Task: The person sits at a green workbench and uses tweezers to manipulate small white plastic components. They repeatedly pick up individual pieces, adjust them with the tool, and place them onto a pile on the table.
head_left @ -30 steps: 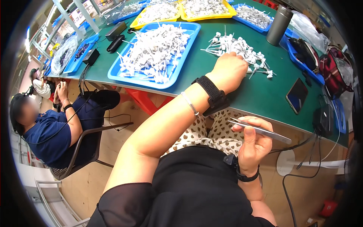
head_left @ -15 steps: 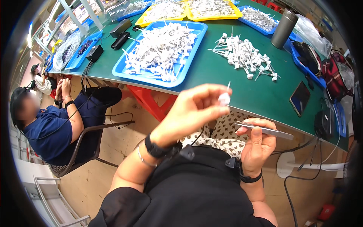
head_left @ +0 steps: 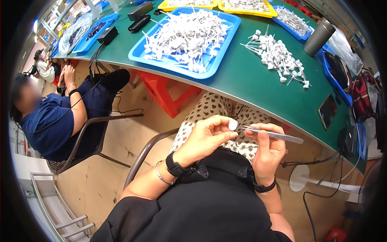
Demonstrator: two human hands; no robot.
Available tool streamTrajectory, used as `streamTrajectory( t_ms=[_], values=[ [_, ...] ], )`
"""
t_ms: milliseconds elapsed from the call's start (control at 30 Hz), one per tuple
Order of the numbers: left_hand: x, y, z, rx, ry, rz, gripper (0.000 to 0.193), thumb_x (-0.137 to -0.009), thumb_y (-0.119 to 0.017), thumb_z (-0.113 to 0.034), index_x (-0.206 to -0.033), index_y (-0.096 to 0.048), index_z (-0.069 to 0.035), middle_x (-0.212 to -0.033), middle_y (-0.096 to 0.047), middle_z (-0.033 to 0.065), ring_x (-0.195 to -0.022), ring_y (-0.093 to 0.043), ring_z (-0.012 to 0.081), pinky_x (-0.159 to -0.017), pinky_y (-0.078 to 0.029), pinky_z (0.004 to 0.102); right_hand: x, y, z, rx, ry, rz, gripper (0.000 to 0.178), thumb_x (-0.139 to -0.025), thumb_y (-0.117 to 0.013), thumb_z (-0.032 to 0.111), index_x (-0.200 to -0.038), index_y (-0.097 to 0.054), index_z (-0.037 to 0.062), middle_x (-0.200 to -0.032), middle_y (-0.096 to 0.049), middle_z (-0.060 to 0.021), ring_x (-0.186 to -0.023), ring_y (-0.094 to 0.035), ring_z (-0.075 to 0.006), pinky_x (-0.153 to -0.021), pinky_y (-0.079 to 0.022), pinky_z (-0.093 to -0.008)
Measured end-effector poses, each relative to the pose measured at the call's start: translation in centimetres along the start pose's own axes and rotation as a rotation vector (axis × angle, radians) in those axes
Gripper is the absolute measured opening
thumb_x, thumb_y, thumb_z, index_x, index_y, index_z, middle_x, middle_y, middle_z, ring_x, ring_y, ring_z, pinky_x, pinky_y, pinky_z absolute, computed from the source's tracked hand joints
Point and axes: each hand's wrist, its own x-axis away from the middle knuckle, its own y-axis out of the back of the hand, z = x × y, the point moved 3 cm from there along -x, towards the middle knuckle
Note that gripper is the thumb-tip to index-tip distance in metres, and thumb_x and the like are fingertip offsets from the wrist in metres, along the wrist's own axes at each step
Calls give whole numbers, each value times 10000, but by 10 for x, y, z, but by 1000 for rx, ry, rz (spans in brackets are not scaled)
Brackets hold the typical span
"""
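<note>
Over my lap, my left hand [head_left: 211,135] pinches a small white plastic part [head_left: 232,124] between thumb and fingers. My right hand [head_left: 268,147] is closed round a pair of metal tweezers [head_left: 278,136]. The tweezers' tips point left and end just short of the white part; I cannot tell whether they touch it. On the green table [head_left: 242,82] ahead, a blue tray [head_left: 203,74] holds a heap of white parts with thin stems [head_left: 193,34]. A loose pile of similar white parts [head_left: 278,56] lies to its right.
Yellow trays [head_left: 258,13] and another blue tray [head_left: 305,35] of white parts line the far side. A grey metal flask [head_left: 319,37], a phone [head_left: 327,111] and a dark red bag [head_left: 362,90] are at right. Beside me on the left sits another person [head_left: 54,121].
My left hand has come down and closer to the tweezers with the white part. The part has turned, and its stem no longer shows. The view has shifted, moving the table upward.
</note>
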Motion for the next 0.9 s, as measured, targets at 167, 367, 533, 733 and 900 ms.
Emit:
streamTrajectory(
  t_ms=[167,367,533,733,900],
  values=[
    [-1,4,3,-180,-65,-61,118,-894,-723,-49,-997,-701,4,-920,-667,9,-804,-636,65,-715,-525,219,4,-4,-5,191,49,20,146,-971,-616,19,-1103,-577,-29,-1037,-679,-126,-897,-678,-158,-814,-557,-266],
    [-1,7,10,-289,-165,-80,108,-895,-727,-65,-983,-705,-5,-912,-668,25,-757,-631,67,-681,-519,222,6,-6,-15,288,89,55,125,-947,-648,2,-1064,-620,-31,-1027,-683,-107,-845,-665,-136,-720,-538,-242],
    [1,6,8,-385,-204,-67,96,-913,-720,-84,-981,-716,-15,-927,-672,17,-755,-624,54,-654,-503,203,6,-7,-18,344,123,84,112,-940,-654,-3,-1046,-634,-33,-1012,-686,-112,-807,-680,-151,-664,-543,-242],
    [2,5,12,-388,-242,-84,96,-913,-719,-86,-980,-719,-18,-923,-669,21,-740,-613,52,-629,-489,200,5,-9,-18,322,111,74,86,-949,-627,-21,-1025,-620,-61,-998,-682,-130,-843,-712,-191,-711,-582,-270],
    [2,6,11,-429,-248,-82,95,-911,-721,-86,-980,-720,-20,-931,-667,22,-730,-608,53,-625,-486,202,5,-10,-17,280,83,57,79,-950,-621,-29,-1019,-615,-68,-997,-681,-136,-847,-713,-193,-733,-594,-281]
  ],
)
